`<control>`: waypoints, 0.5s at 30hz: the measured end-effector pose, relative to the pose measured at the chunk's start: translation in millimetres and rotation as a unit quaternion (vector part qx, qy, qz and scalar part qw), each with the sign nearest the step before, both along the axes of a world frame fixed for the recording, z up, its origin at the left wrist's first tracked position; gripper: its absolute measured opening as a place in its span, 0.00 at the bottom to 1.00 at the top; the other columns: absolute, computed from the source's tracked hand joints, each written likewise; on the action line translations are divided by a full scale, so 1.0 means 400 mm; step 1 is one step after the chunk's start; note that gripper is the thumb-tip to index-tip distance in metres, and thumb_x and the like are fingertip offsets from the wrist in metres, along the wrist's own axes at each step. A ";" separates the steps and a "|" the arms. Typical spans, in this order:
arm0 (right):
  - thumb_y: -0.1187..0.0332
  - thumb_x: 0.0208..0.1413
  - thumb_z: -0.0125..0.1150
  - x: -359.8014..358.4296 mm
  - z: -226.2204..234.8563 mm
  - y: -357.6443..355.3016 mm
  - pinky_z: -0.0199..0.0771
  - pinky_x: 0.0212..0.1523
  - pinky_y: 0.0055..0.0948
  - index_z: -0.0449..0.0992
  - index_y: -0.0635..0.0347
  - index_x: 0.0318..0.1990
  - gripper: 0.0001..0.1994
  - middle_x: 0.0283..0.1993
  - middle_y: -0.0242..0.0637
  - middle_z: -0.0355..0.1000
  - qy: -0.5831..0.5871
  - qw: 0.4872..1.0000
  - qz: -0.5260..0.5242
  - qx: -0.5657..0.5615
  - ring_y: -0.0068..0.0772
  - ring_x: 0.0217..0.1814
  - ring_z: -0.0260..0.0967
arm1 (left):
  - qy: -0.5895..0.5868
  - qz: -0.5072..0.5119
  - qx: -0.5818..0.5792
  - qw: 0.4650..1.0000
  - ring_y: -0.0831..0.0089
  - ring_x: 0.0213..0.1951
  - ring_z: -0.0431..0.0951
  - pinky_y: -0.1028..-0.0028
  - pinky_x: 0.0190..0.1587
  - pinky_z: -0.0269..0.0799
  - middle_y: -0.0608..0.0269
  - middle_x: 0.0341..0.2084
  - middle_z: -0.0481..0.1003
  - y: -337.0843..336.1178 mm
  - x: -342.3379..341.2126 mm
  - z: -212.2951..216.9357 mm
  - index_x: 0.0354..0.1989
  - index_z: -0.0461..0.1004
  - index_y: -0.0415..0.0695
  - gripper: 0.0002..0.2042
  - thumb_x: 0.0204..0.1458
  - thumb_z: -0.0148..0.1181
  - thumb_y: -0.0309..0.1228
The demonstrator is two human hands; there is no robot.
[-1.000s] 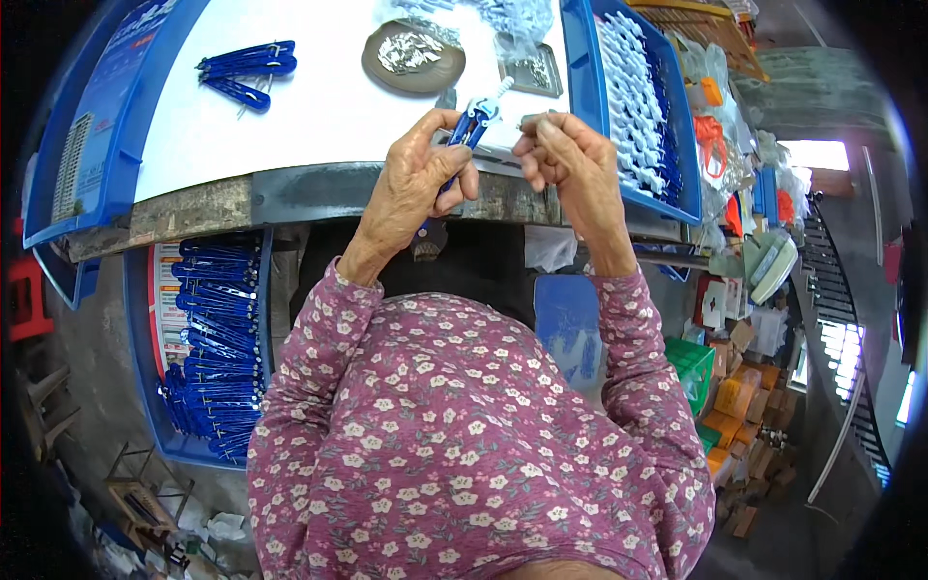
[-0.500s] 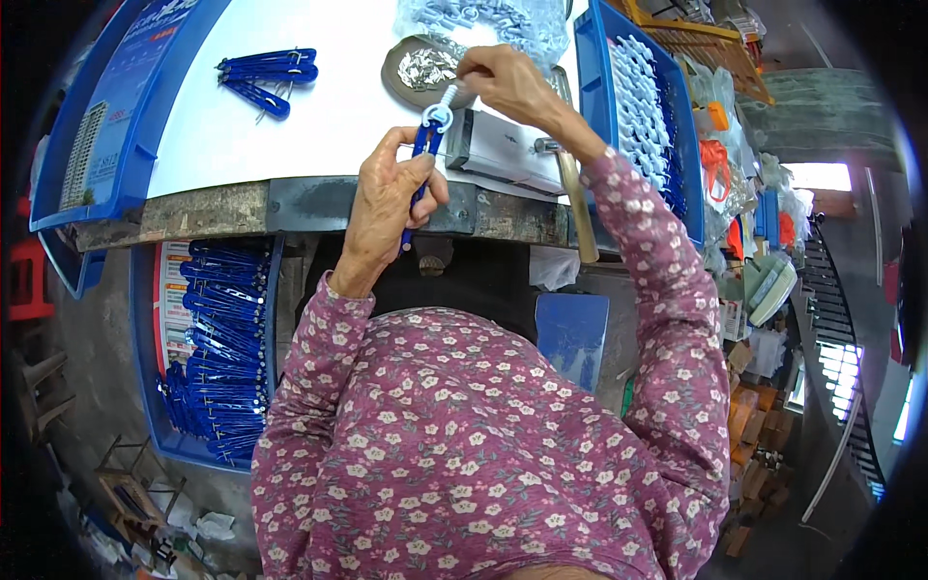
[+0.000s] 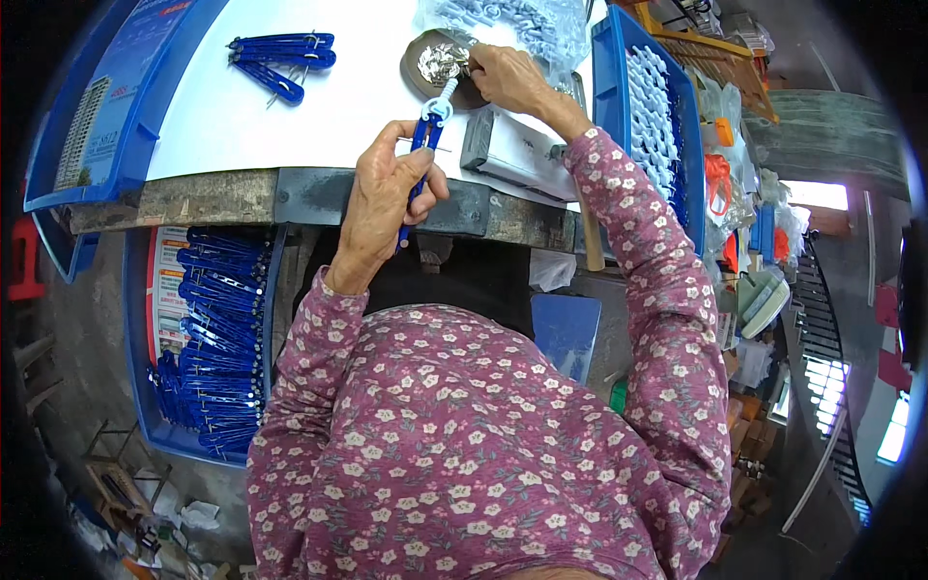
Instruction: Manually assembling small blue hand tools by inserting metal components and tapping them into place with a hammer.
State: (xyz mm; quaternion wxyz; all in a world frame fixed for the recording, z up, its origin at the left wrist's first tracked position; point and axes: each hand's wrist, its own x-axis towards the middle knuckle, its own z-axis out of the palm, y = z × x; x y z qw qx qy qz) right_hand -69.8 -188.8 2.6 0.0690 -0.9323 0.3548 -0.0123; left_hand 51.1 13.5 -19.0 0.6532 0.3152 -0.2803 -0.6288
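A blue tool (image 3: 420, 138), pale screw (image 3: 447, 92) already attached, was gripped in the left hand (image 3: 380, 184). At its one o'clock, the right hand (image 3: 510, 79) was held at a dish (image 3: 470, 96) of metal bits (image 3: 440, 64); any pinch could not be told. Apparently screwless blue tools (image 3: 288, 60) were left at ten o'clock.

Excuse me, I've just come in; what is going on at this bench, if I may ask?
A person's left hand holds a slim blue tool with a pale ring-shaped head upright at the bench edge. Their right hand is at a round brown dish of small silvery pieces; whether it grips one is unclear. Similar blue tools lie on the white tabletop, and many more fill a blue bin below.
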 end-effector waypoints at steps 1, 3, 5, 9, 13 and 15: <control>0.74 0.40 0.49 0.000 -0.004 -0.001 0.67 0.34 0.46 0.71 0.65 0.28 0.07 0.29 0.54 0.70 0.001 1.000 0.000 0.000 0.56 0.33 0.68 | -0.004 -0.001 0.000 1.000 0.88 0.12 0.58 0.89 0.12 0.50 0.62 0.16 0.69 -0.001 0.000 0.000 0.44 0.58 0.39 0.12 0.55 0.48 0.31; 0.72 0.39 0.51 0.001 -0.011 -0.002 0.66 0.34 0.46 0.70 0.66 0.27 0.07 0.29 0.54 0.70 -0.003 0.999 0.030 -0.029 0.56 0.33 0.68 | -0.004 0.000 -0.002 1.000 0.88 0.12 0.58 0.89 0.12 0.49 0.62 0.16 0.69 -0.001 0.001 -0.004 0.43 0.58 0.39 0.12 0.55 0.47 0.31; 0.72 0.39 0.51 -0.001 -0.010 -0.008 0.66 0.35 0.46 0.69 0.66 0.26 0.07 0.29 0.54 0.69 -0.004 0.999 0.036 -0.027 0.56 0.33 0.67 | -0.006 0.001 -0.004 1.000 0.88 0.12 0.58 0.89 0.12 0.49 0.62 0.16 0.69 -0.002 0.002 -0.003 0.43 0.58 0.39 0.11 0.55 0.47 0.31; 0.70 0.41 0.49 -0.011 0.003 -0.016 0.65 0.35 0.45 0.70 0.67 0.25 0.08 0.29 0.54 0.69 -0.025 0.999 0.037 0.016 0.57 0.32 0.66 | -0.004 0.001 -0.002 1.000 0.88 0.12 0.58 0.89 0.12 0.49 0.62 0.16 0.69 -0.002 0.003 0.001 0.43 0.58 0.40 0.11 0.56 0.47 0.31; 0.68 0.47 0.49 -0.032 0.021 -0.018 0.64 0.24 0.33 0.69 0.69 0.26 0.10 0.20 0.43 0.68 -0.141 0.986 0.082 0.046 0.35 0.21 0.65 | 0.000 -0.001 -0.005 1.000 0.88 0.12 0.58 0.89 0.12 0.49 0.62 0.16 0.69 -0.007 -0.002 0.002 0.42 0.58 0.39 0.10 0.56 0.47 0.31; 0.68 0.46 0.49 -0.030 0.078 0.021 0.63 0.23 0.26 0.70 0.70 0.25 0.10 0.21 0.41 0.67 -0.174 0.952 -0.016 0.250 0.29 0.22 0.65 | -0.002 -0.002 -0.006 1.000 0.88 0.12 0.58 0.89 0.12 0.49 0.62 0.16 0.69 -0.008 -0.003 0.000 0.42 0.58 0.39 0.11 0.56 0.47 0.31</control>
